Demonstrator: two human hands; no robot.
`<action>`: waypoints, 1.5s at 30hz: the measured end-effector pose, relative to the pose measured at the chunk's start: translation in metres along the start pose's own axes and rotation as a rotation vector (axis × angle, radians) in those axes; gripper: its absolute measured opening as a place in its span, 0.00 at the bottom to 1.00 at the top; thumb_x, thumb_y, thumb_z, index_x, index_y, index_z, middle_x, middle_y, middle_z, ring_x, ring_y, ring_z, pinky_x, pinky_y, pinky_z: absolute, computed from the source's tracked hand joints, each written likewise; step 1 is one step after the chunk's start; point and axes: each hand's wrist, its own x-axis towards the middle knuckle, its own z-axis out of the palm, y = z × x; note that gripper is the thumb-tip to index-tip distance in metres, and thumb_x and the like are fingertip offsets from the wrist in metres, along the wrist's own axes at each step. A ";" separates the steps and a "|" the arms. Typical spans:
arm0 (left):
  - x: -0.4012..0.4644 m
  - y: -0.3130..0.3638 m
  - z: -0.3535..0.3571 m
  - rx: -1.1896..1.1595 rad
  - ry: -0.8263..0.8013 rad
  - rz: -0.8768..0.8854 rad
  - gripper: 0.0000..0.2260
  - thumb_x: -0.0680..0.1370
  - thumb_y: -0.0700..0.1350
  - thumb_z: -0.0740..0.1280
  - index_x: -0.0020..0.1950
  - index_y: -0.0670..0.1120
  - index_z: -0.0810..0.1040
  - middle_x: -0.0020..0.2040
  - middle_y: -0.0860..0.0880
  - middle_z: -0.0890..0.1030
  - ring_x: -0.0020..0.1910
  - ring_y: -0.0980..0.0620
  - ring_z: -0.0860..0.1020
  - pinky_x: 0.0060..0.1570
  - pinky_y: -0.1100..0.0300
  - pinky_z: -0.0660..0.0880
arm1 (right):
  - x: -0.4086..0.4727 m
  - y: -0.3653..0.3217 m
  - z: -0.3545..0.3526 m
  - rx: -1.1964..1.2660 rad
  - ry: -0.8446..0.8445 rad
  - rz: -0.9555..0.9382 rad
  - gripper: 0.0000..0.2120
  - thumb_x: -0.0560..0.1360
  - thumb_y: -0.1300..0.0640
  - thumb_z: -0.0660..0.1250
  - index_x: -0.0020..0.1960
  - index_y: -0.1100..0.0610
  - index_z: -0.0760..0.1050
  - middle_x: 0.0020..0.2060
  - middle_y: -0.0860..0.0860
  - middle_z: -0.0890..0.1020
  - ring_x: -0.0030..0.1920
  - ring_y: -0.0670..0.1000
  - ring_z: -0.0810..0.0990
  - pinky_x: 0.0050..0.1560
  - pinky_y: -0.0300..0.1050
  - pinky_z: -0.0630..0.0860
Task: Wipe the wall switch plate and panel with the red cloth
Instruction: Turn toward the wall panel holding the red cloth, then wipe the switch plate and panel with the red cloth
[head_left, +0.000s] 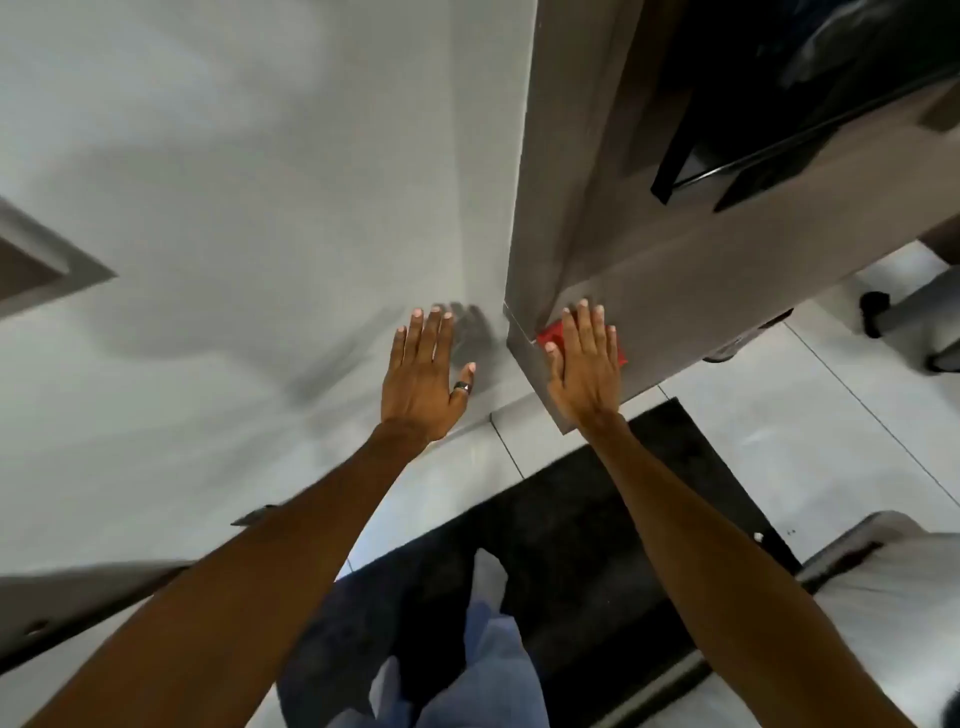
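My right hand (584, 358) lies flat, fingers stretched, pressing the red cloth (551, 335) against the grey-brown panel (675, 291) close to its lower corner edge. Only the cloth's edges show around the palm. My left hand (423, 371), with a ring on the thumb, rests open and flat against the pale wall (260, 208) just left of the panel's corner. No switch plate can be made out in this view.
A dark screen (805, 93) hangs on the panel at the upper right. Below me a black mat (597, 519) lies on pale floor tiles (779, 426). A light bed edge (883, 582) sits at the lower right, dark furniture feet (875, 312) at far right.
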 end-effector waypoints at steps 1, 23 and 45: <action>0.007 0.004 0.006 -0.005 -0.013 0.000 0.33 0.85 0.61 0.47 0.83 0.44 0.44 0.84 0.44 0.44 0.83 0.44 0.40 0.82 0.47 0.43 | 0.012 0.008 0.004 -0.006 -0.017 0.017 0.32 0.84 0.43 0.46 0.84 0.58 0.54 0.85 0.58 0.53 0.86 0.59 0.47 0.87 0.60 0.47; -0.124 -0.097 -0.045 -0.064 0.284 -0.012 0.30 0.84 0.56 0.52 0.82 0.40 0.55 0.83 0.43 0.54 0.83 0.43 0.48 0.81 0.45 0.51 | -0.094 -0.170 0.021 1.519 -0.453 0.742 0.19 0.80 0.68 0.62 0.70 0.66 0.74 0.46 0.57 0.85 0.43 0.57 0.86 0.39 0.49 0.82; -0.328 -0.408 -0.307 0.335 1.106 -0.239 0.30 0.84 0.50 0.58 0.82 0.39 0.56 0.83 0.41 0.55 0.83 0.42 0.48 0.82 0.45 0.47 | -0.125 -0.648 -0.001 0.402 0.683 -0.801 0.35 0.85 0.37 0.50 0.85 0.56 0.53 0.85 0.55 0.51 0.86 0.57 0.45 0.86 0.59 0.42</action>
